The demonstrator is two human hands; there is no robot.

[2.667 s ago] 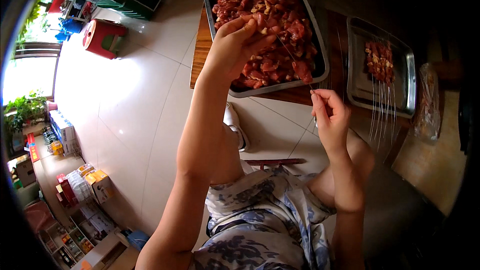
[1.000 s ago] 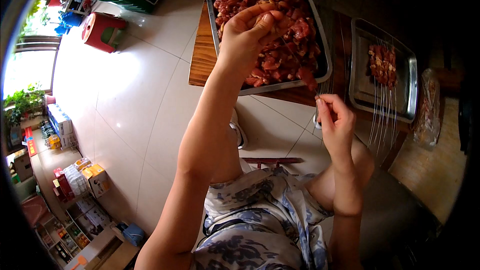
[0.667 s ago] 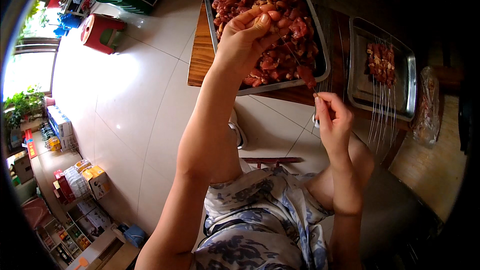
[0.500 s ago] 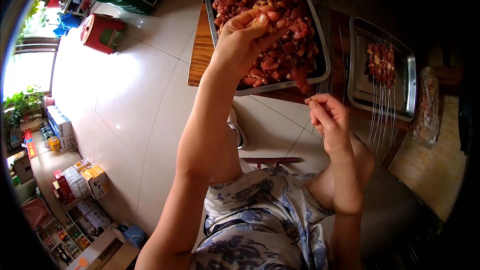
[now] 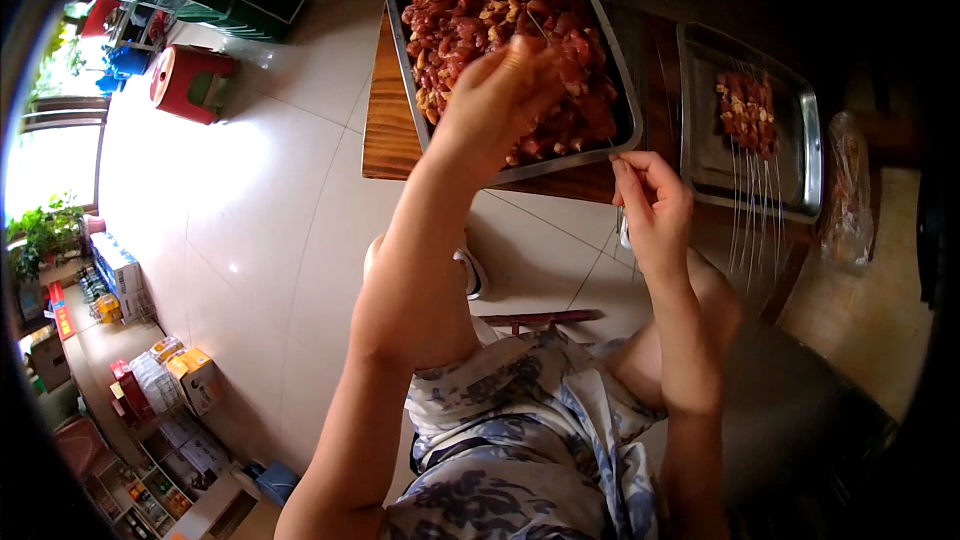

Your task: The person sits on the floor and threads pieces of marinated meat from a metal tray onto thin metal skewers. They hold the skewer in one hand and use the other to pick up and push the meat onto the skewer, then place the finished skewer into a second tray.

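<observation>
A deep metal tray (image 5: pixel 630 90) heaped with cut raw meat (image 5: pixel 465 5) stands at the far middle. My right hand (image 5: pixel 657 208) is closed near the tray's front right corner, pinching a thin metal skewer (image 5: pixel 611 141). The skewer runs up over the meat, and a dark red piece of meat (image 5: pixel 597 121) seems to be on it. Over the heap is my left hand (image 5: pixel 500 95), its fingers smeared by motion, so I cannot see what they hold. To the right, a second metal tray (image 5: pixel 703 165) carries several loaded meat skewers (image 5: pixel 745 110), their bare ends sticking out over its front edge.
Both trays rest on a wooden table (image 5: pixel 390 130), with loose skewers between them. A clear plastic bag (image 5: pixel 848 195) lies right of the second tray. On the tiled floor stands a red stool (image 5: pixel 190 85) at far left. Boxes (image 5: pixel 192 377) and shelves line the lower left.
My left hand has moved down slightly and blurred; the small meat piece at its fingertips is no longer distinguishable. My right hand has risen, bringing the skewer's meat over the tray. The whole view has shifted slightly.
</observation>
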